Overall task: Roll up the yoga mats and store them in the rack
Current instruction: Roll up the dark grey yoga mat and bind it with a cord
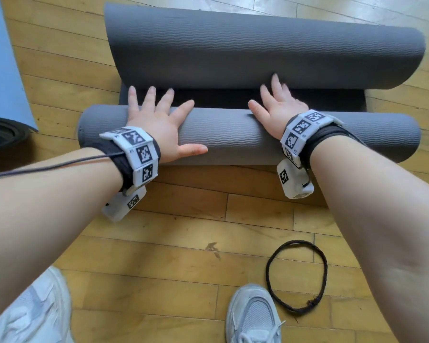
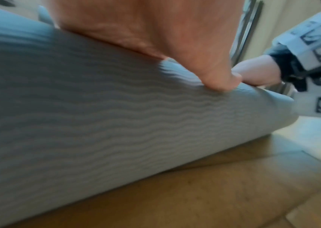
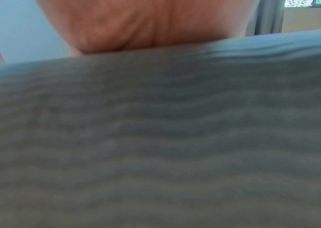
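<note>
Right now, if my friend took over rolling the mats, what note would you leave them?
Left hand: open, fingers spread, pressing flat on the near roll of the grey mat.
Right hand: open too, flat on the same roll, fingertips reaching towards the far curl.
Things: the grey mat lies on the wooden floor, rolled at the near end, with its far end curling up. A blue mat lies at the left edge, and a dark rolled mat sits below it. A dark cord loop lies by the shoe.
Done: grey roll started.
Left: finish rolling, then store the mats. No rack is in view.
</note>
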### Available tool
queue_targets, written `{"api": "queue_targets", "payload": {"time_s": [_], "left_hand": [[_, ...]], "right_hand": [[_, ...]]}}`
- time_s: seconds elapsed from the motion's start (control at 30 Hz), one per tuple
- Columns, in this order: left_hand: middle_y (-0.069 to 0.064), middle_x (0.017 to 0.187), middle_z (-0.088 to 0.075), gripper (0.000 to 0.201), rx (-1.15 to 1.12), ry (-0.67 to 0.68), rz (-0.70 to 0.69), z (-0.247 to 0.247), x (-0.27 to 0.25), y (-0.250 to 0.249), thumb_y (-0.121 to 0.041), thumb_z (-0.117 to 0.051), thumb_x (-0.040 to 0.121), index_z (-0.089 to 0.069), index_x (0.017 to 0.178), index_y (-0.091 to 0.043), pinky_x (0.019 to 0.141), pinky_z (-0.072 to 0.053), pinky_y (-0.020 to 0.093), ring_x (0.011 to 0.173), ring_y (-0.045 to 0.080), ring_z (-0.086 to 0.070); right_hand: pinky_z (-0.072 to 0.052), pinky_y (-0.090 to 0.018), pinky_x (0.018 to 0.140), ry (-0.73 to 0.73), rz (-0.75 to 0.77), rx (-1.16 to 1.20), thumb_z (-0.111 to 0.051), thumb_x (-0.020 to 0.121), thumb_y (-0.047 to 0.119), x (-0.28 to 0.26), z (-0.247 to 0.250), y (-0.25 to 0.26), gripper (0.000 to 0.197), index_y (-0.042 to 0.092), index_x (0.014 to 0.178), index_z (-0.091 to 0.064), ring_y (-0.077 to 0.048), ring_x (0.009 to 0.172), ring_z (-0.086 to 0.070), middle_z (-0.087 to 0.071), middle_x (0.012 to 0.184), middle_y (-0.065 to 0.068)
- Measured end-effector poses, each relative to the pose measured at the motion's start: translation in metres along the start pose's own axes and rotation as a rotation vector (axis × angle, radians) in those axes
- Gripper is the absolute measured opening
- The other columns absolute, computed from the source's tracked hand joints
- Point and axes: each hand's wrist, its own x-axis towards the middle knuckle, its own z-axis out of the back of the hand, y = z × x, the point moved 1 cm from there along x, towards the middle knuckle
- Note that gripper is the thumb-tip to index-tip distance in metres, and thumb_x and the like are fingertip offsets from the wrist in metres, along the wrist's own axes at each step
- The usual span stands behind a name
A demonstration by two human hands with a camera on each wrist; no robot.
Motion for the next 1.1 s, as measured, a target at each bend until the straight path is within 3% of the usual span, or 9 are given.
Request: {"api": "queue_targets", "payload": {"time_s": [0.2, 0.27, 0.33, 0.43, 0.5, 0.63, 0.7, 0.83, 1.1], "left_hand": [[0.006, 0.161, 0.001, 0.121, -0.007, 0.045, 0.032, 0.017, 0.022, 0.003, -0.095, -0.009, 0.043, 0.000, 0.150, -0.040, 0.114, 0.007, 0.060, 0.146, 0.036, 0.006], [0.007, 0.160, 0.009, 0.123, 0.037, 0.021, 0.072, 0.021, 0.027, 0.003, -0.095, -0.008, 0.041, 0.004, 0.150, -0.038, 0.112, 0.009, 0.061, 0.145, 0.038, 0.011], [0.009, 0.159, 0.014, 0.121, 0.063, -0.032, 0.109, 0.024, 0.029, 0.001, -0.096, -0.013, 0.047, 0.007, 0.150, -0.036, 0.110, 0.011, 0.061, 0.144, 0.039, 0.013], [0.008, 0.160, -0.005, 0.103, 0.051, -0.111, 0.009, 0.022, 0.028, -0.001, -0.089, -0.024, 0.068, -0.003, 0.151, -0.032, 0.113, 0.005, 0.059, 0.146, 0.034, -0.006], [0.007, 0.153, -0.029, 0.098, -0.002, -0.093, -0.093, 0.017, 0.025, 0.000, -0.085, -0.022, 0.070, -0.013, 0.150, -0.029, 0.116, -0.011, 0.054, 0.138, 0.031, -0.030], [0.011, 0.141, -0.039, 0.123, 0.186, -0.037, -0.130, 0.012, 0.017, 0.003, -0.090, -0.052, 0.054, -0.001, 0.149, -0.031, 0.102, -0.033, 0.045, 0.122, 0.032, -0.044], [0.009, 0.128, -0.048, 0.121, 0.255, -0.019, -0.137, 0.018, 0.012, 0.000, -0.087, -0.059, 0.054, 0.000, 0.145, -0.034, 0.094, -0.036, 0.043, 0.111, 0.029, -0.051], [0.006, 0.118, -0.054, 0.116, 0.290, 0.045, -0.186, 0.021, -0.007, -0.002, -0.089, -0.056, 0.054, -0.003, 0.141, -0.033, 0.089, -0.039, 0.041, 0.100, 0.025, -0.058], [0.001, 0.120, -0.052, 0.116, 0.275, 0.093, -0.269, -0.012, -0.068, -0.006, -0.090, -0.051, 0.056, 0.001, 0.142, -0.032, 0.088, -0.038, 0.038, 0.103, 0.021, -0.057]], "right_hand": [[-0.006, -0.045, 0.118, -0.087, 0.063, -0.030, -0.017, 0.096, 0.061, -0.007, -0.001, -0.002, 0.068, 0.027, 0.153, -0.008, -0.019, 0.148, 0.003, 0.007, 0.161, -0.001], [-0.004, -0.045, 0.119, -0.084, 0.103, -0.060, -0.023, 0.090, 0.070, -0.013, -0.003, -0.007, 0.077, 0.030, 0.153, -0.005, -0.021, 0.148, -0.003, -0.003, 0.161, -0.001], [-0.002, -0.049, 0.119, -0.069, 0.146, -0.131, -0.039, 0.076, 0.081, -0.020, -0.005, -0.014, 0.097, 0.034, 0.152, 0.000, -0.025, 0.147, -0.009, -0.011, 0.160, -0.002], [-0.001, -0.051, 0.118, -0.023, 0.136, -0.222, -0.069, 0.058, 0.075, -0.019, -0.005, -0.018, 0.125, 0.038, 0.150, 0.007, -0.030, 0.146, -0.008, -0.011, 0.160, -0.006], [-0.005, -0.053, 0.118, -0.012, 0.129, -0.247, -0.078, 0.054, 0.068, -0.016, -0.004, -0.017, 0.131, 0.039, 0.149, 0.007, -0.031, 0.145, -0.012, -0.014, 0.158, -0.007], [-0.024, -0.051, 0.112, -0.069, 0.167, -0.306, -0.080, 0.058, 0.061, -0.023, -0.005, -0.013, 0.120, 0.034, 0.149, -0.006, -0.030, 0.132, -0.033, -0.033, 0.146, -0.006], [-0.031, -0.051, 0.107, -0.094, 0.179, -0.323, -0.079, 0.059, 0.060, -0.031, -0.004, -0.011, 0.113, 0.033, 0.147, -0.012, -0.030, 0.126, -0.040, -0.039, 0.140, -0.005], [-0.039, -0.048, 0.101, -0.076, 0.214, -0.348, -0.077, 0.059, 0.063, -0.051, -0.005, -0.007, 0.110, 0.032, 0.145, -0.016, -0.029, 0.120, -0.047, -0.044, 0.134, -0.004], [-0.038, -0.044, 0.103, -0.008, 0.291, -0.297, -0.073, 0.062, 0.065, -0.116, -0.027, -0.001, 0.107, 0.034, 0.145, -0.015, -0.021, 0.121, -0.048, -0.045, 0.136, 0.002]]}}
